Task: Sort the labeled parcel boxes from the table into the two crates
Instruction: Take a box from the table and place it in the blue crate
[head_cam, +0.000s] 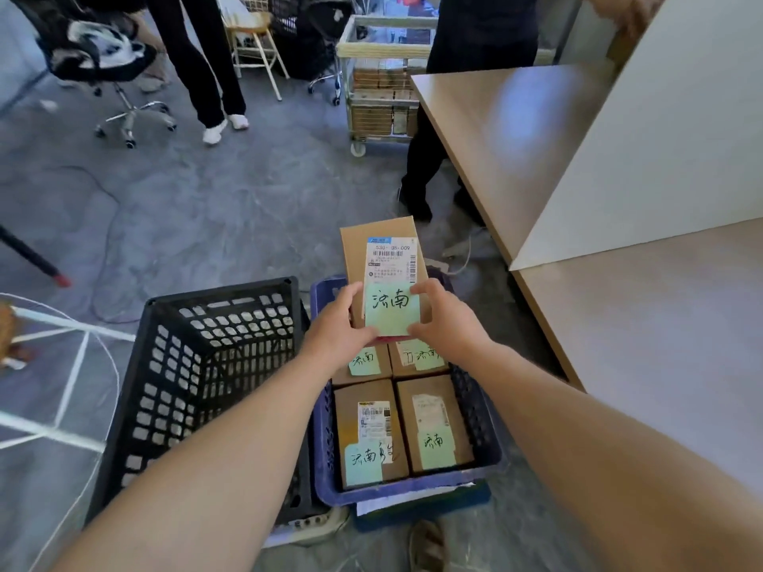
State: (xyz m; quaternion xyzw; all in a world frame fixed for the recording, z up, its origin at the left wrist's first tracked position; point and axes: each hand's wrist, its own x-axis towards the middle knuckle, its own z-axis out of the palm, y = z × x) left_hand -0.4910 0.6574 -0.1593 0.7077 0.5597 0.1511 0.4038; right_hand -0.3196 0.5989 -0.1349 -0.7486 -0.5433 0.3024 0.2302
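Above the blue crate (406, 487), lower centre of the frame, your left hand (340, 326) and right hand (446, 319) both grip one labeled box (377, 237) by its near end. Four more boxes (371, 427) lie inside; the black crate (198, 365) stands just left.

A black crate (177, 406) and a blue crate (413, 489) are set side by side on the floor (247, 192). A cable (110, 225) is laid beyond them.
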